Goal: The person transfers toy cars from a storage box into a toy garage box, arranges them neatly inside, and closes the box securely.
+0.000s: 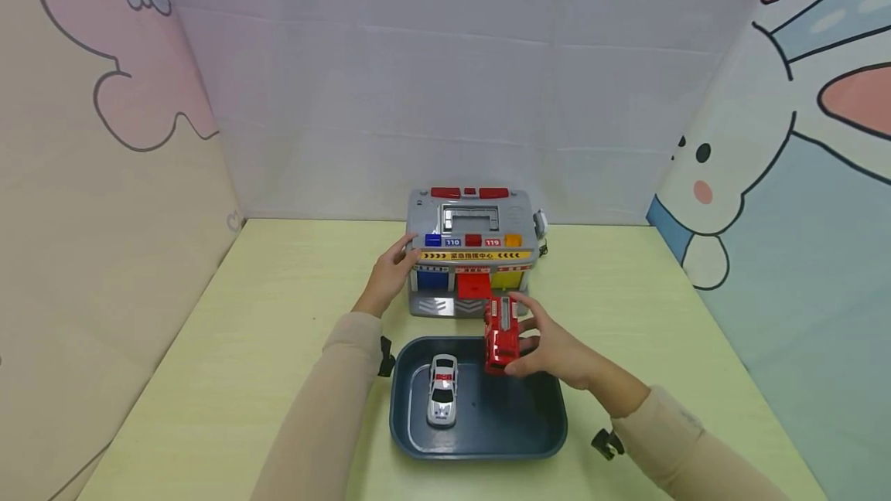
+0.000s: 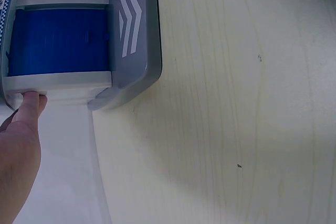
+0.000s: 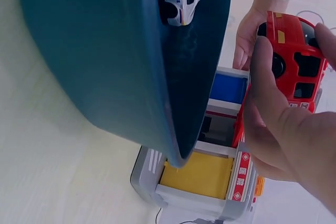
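My right hand (image 1: 553, 346) grips a red toy fire truck (image 1: 501, 335), thumb and fingers along its sides, held above the back edge of a dark blue tray (image 1: 480, 452). My left hand (image 1: 388, 273) touches the left side of a grey toy emergency station (image 1: 469, 215); its extended fingers (image 2: 30, 103) press the side wall in the left wrist view. On the station's front, the blue door (image 2: 60, 40) and yellow door (image 3: 199, 176) are down, while the red middle door (image 1: 474, 285) is swung up over a dark bay. A silver toy police car (image 1: 442, 391) lies in the tray's left half.
The station stands at the back of a light wooden table (image 1: 299, 284), close to a white cloth wall (image 1: 452, 99). A small grey-white piece (image 1: 540, 224) is at its right side. Printed cartoon panels, one with a rabbit (image 1: 724, 176), flank the table.
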{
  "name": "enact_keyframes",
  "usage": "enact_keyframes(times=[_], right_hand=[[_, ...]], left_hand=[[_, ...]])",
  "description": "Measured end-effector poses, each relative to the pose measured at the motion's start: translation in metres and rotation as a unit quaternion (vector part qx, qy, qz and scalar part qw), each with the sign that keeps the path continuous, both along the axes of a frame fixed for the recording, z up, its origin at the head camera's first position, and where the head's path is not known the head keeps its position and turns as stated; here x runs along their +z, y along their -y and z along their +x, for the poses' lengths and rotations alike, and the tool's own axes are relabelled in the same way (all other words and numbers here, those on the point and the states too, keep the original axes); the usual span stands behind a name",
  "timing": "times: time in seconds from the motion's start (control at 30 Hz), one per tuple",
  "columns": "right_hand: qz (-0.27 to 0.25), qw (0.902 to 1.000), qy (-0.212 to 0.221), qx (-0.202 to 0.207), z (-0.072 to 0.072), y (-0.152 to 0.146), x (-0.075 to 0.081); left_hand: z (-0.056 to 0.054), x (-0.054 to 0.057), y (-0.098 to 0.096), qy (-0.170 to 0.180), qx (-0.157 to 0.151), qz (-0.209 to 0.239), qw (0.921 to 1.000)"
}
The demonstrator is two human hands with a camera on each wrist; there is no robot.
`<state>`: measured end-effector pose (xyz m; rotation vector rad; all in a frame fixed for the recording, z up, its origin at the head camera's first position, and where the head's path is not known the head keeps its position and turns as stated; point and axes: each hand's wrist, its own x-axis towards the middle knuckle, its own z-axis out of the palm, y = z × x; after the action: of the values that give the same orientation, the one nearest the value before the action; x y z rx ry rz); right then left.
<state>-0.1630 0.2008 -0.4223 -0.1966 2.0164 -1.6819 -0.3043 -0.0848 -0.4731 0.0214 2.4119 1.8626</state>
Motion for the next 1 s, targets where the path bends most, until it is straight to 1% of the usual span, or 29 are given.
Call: enact_keyframes(times=[0.23,0.43,0.6,0.8,1.0], right_hand=[[-0.001,1.0,0.001,-0.001,-0.009,-0.005,0.003],[-0.005,0.9998,0.011,-0.013,-0.018,-0.01,0.001],[-0.014,0.9997,0.016,-0.015,-0.025,-0.014,0.001],[-0.016,0.9993,0.028,-0.02,-0.033,-0.017,-0.003],[-0.009,0.9988,0.034,-0.034,-0.042,-0.021,-0.008]], left_hand=[[0.0,-0.001,0.001,-0.002,-0.001,0.001,1.0],[0.001,-0.001,0.001,-0.005,-0.002,0.006,1.0],[0.0,-0.001,0.001,-0.005,-0.003,0.01,0.9999],[0.001,-0.001,0.001,-0.004,-0.005,0.008,1.0],[0.002,0.0,0.001,-0.005,-0.007,0.006,0.9999]])
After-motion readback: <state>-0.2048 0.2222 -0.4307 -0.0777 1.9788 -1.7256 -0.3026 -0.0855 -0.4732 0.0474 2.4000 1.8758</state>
